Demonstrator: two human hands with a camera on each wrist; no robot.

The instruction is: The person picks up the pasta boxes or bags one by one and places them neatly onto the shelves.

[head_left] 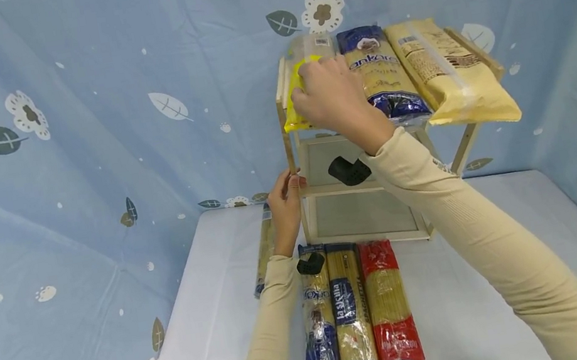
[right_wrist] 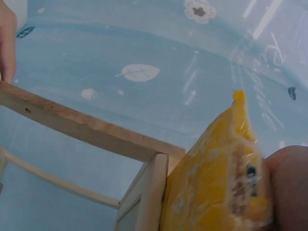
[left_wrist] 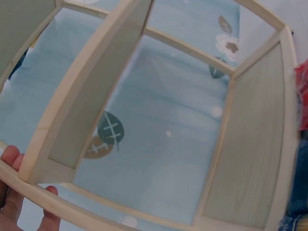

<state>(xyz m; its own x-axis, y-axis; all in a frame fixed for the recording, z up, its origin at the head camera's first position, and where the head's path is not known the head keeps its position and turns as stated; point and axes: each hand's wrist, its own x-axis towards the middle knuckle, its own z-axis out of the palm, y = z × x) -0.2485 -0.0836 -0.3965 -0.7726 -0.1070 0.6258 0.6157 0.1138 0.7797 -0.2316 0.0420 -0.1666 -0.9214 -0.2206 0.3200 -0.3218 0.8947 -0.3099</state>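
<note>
A small wooden shelf rack point(head_left: 358, 184) stands on the table. My left hand point(head_left: 286, 201) holds its left post, fingers and thumb on either side of the wood; in the left wrist view the fingers point(left_wrist: 11, 155) show behind the post. On the left of the top shelf lies a yellow plastic package point(head_left: 295, 109). My right hand point(head_left: 333, 95) is over that package with curled fingers, gripping it and hiding part of it. The right wrist view shows the yellow package point(right_wrist: 216, 178) beside the hand. Next to it lie a blue-ended Ankara pasta bag point(head_left: 382, 72) and a pale yellow bag point(head_left: 454, 76).
In front of the rack, three spaghetti packs lie side by side: a blue one point(head_left: 318, 328), a La Sicilia one point(head_left: 352, 316) and a red one point(head_left: 390, 309). Another long pack point(head_left: 265, 251) lies left of the rack. A patterned blue curtain point(head_left: 87, 143) surrounds the table point(head_left: 203, 321).
</note>
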